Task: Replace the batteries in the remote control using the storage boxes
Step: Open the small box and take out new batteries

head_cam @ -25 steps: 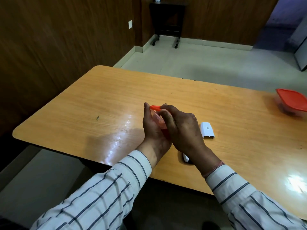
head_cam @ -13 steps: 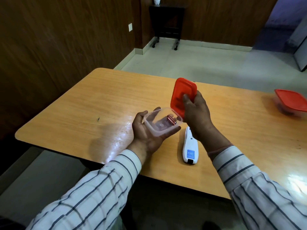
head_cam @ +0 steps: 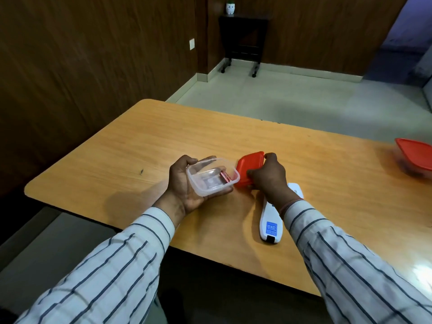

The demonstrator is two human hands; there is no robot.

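My left hand (head_cam: pixel 181 185) cups a small clear storage box (head_cam: pixel 211 177) just above the wooden table (head_cam: pixel 131 150); a red battery (head_cam: pixel 225 177) lies inside it. My right hand (head_cam: pixel 268 176) grips the box's red lid (head_cam: pixel 249 167) low over the table, right beside the box. The white remote control (head_cam: pixel 271 224) lies face down under my right wrist, its far end hidden by the hand. Its battery cover is hidden from view.
A second clear box with a red lid (head_cam: pixel 416 157) stands at the table's right edge, partly cut off. The table's near edge runs just behind my forearms. A dark side table (head_cam: pixel 243 40) stands against the far wall.
My hands pulled the lid off the box. My right hand lifted the lid up, then brought it down toward the table beside the box. The remote came into view.
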